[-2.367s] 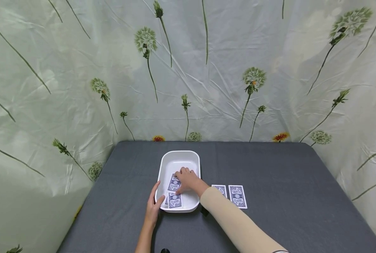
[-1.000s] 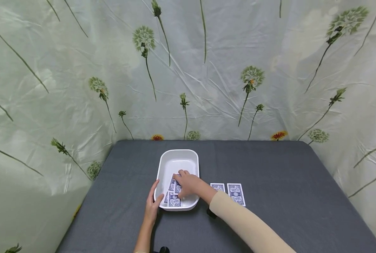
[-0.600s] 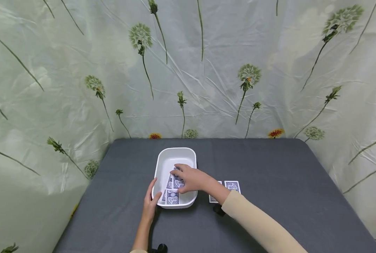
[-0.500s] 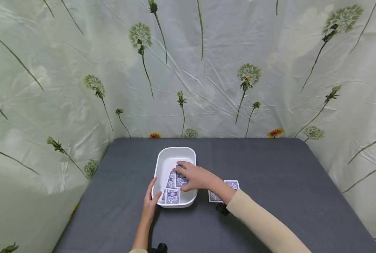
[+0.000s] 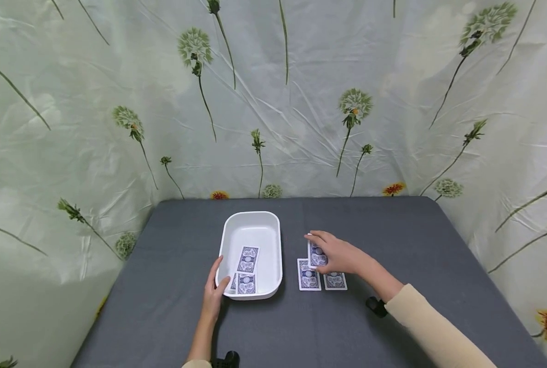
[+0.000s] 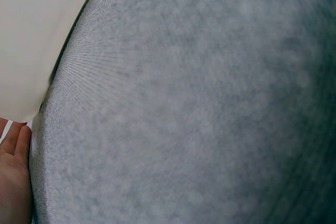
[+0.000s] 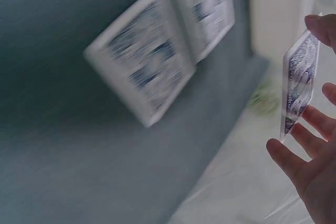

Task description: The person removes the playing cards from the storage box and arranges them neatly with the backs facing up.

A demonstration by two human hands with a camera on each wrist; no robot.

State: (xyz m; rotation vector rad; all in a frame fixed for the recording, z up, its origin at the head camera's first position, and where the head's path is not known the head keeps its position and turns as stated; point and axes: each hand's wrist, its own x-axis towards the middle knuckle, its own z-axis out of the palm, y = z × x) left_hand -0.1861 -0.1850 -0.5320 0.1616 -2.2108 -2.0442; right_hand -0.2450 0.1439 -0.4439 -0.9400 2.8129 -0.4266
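In the head view my left hand (image 5: 212,297) holds the near left side of a white plastic tray (image 5: 277,245), thumb at the rim. Face-down playing cards with blue patterned backs lie in the tray: an upper card (image 5: 247,259) and a lower card (image 5: 246,284) overlapping another. To the right of the tray, my right hand (image 5: 342,255) pinches a playing card (image 5: 317,255) by its edges, above two tabled cards. The right wrist view shows this held card (image 7: 300,82) between thumb and fingertips. Part of the right tabled card (image 5: 335,282) is hidden under the hand.
The left tabled card (image 5: 309,278) lies face down beside the tray on a dark grey cloth-covered table (image 5: 365,214). A floral curtain (image 5: 301,128) rises behind its far edge. A black wrist device (image 5: 376,306) sits at my right sleeve.
My right hand has lifted one playing card out of the tray and carried it right, over the tabled cards. My left hand keeps its hold on the tray. The head view has shifted slightly.
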